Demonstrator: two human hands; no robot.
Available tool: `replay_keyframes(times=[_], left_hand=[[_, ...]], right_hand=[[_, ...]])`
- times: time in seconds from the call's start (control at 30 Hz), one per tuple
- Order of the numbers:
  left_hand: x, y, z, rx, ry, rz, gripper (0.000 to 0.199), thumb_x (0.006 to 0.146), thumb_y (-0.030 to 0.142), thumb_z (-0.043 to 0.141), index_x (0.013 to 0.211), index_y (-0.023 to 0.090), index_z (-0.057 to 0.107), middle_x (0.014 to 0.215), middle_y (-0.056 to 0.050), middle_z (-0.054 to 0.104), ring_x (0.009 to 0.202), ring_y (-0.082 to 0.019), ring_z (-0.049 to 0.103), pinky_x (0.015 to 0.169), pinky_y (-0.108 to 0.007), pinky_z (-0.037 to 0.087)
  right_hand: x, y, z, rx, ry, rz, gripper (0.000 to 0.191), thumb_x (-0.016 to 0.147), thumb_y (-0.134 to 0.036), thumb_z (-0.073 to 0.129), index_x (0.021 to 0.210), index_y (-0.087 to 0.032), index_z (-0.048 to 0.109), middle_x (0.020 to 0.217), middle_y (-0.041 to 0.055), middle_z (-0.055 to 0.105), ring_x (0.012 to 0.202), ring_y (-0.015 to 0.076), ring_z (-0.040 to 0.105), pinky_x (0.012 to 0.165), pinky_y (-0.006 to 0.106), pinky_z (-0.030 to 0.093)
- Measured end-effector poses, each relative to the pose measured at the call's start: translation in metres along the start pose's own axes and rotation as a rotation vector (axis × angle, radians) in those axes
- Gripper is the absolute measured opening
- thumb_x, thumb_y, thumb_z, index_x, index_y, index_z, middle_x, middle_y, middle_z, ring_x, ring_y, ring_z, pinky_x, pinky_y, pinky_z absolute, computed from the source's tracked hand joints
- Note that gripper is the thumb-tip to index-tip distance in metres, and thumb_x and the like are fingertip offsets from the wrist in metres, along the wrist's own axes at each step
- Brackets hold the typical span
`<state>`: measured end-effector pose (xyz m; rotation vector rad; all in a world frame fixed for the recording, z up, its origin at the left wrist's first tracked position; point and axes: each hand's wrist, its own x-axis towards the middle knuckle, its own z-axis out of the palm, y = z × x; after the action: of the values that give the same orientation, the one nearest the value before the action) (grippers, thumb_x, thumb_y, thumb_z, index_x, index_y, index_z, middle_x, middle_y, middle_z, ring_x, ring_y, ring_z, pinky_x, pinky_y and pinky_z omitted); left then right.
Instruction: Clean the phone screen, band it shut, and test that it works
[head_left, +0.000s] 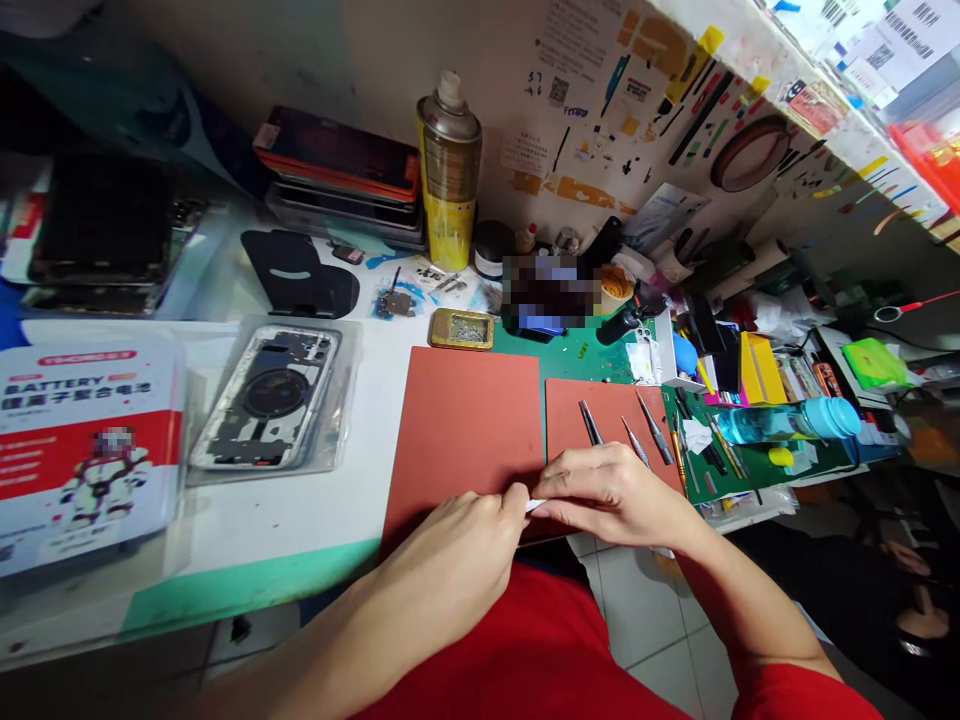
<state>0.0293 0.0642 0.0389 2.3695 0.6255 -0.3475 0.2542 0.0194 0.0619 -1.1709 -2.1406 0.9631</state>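
The right hand (600, 485) pinches a small white piece (535, 505) between thumb and fingers; the left hand (480, 530) is curled beside its other end, its grip hidden. The white piece sits between the hands, near the gap separating a large red mat (465, 430) from a smaller red mat (574, 415). Tweezers (655, 427) rest on the latter. Farther off are a shallow tin (437, 330) and a yellow spray can (450, 180).
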Motion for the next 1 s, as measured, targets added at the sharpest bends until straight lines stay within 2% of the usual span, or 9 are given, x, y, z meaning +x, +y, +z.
replay_keyframes(times=[0.27, 0.4, 0.5, 0.63, 0.77, 0.87, 1.0], left_hand=[[0.000, 0.004, -0.012, -0.011, -0.099, -0.053, 0.037, 0.108, 0.013, 0.028, 0.111, 0.017, 0.065, 0.091, -0.014, 0.076, 0.084, -0.039, 0.075, 0.071, -0.046, 0.053], [0.001, 0.000, -0.007, -0.022, -0.059, -0.051, 0.036, 0.109, 0.017, 0.028, 0.112, 0.017, 0.064, 0.089, -0.014, 0.075, 0.082, -0.039, 0.075, 0.070, -0.046, 0.053], [0.002, -0.005, -0.005, -0.062, -0.023, -0.052, 0.037, 0.110, 0.019, 0.027, 0.113, 0.018, 0.064, 0.089, -0.013, 0.075, 0.082, -0.037, 0.075, 0.069, -0.044, 0.051], [0.002, -0.008, -0.007, -0.140, -0.026, -0.107, 0.036, 0.107, 0.017, 0.029, 0.114, 0.018, 0.064, 0.091, -0.013, 0.076, 0.083, -0.035, 0.075, 0.069, -0.040, 0.048], [-0.001, -0.010, -0.007, -0.323, 0.039, -0.142, 0.039, 0.110, 0.030, 0.030, 0.122, 0.020, 0.066, 0.103, -0.013, 0.078, 0.094, -0.032, 0.075, 0.077, -0.039, 0.050], [-0.004, -0.013, -0.003, -0.465, 0.112, -0.161, 0.041, 0.111, 0.041, 0.034, 0.128, 0.024, 0.066, 0.117, -0.011, 0.078, 0.106, -0.031, 0.072, 0.089, -0.040, 0.051], [-0.006, -0.011, -0.001, -0.518, 0.122, -0.146, 0.042, 0.110, 0.040, 0.036, 0.136, 0.023, 0.065, 0.125, -0.011, 0.077, 0.109, -0.031, 0.070, 0.092, -0.041, 0.050]], right_hand=[[-0.002, 0.004, -0.006, 0.048, -0.020, 0.007, 0.016, 0.105, -0.018, 0.066, 0.111, -0.015, 0.080, 0.099, 0.0090, 0.081, 0.087, 0.0184, 0.075, 0.080, 0.030, 0.062], [-0.002, 0.004, -0.006, 0.027, -0.008, 0.032, 0.017, 0.106, -0.021, 0.065, 0.115, -0.016, 0.078, 0.101, 0.0098, 0.079, 0.089, 0.0190, 0.074, 0.081, 0.032, 0.062], [-0.002, 0.003, -0.001, 0.005, 0.024, 0.058, 0.026, 0.103, -0.027, 0.071, 0.126, -0.015, 0.074, 0.106, 0.0119, 0.077, 0.093, 0.0205, 0.073, 0.083, 0.034, 0.061], [-0.006, 0.001, 0.013, 0.032, 0.150, 0.083, 0.035, 0.099, -0.033, 0.078, 0.129, -0.017, 0.071, 0.106, 0.0103, 0.075, 0.091, 0.0192, 0.070, 0.081, 0.032, 0.060], [-0.015, 0.003, 0.035, 0.082, 0.368, 0.255, 0.041, 0.091, -0.040, 0.086, 0.124, -0.019, 0.073, 0.094, 0.0046, 0.073, 0.069, 0.0141, 0.062, 0.065, 0.028, 0.054], [-0.022, 0.007, 0.051, 0.175, 0.492, 0.378, 0.043, 0.089, -0.046, 0.087, 0.122, -0.021, 0.074, 0.090, 0.0029, 0.073, 0.062, 0.0122, 0.057, 0.058, 0.027, 0.051], [-0.021, 0.015, 0.062, 0.274, 0.554, 0.410, 0.041, 0.089, -0.049, 0.086, 0.118, -0.021, 0.078, 0.084, 0.0017, 0.070, 0.062, 0.0122, 0.056, 0.058, 0.026, 0.050]])
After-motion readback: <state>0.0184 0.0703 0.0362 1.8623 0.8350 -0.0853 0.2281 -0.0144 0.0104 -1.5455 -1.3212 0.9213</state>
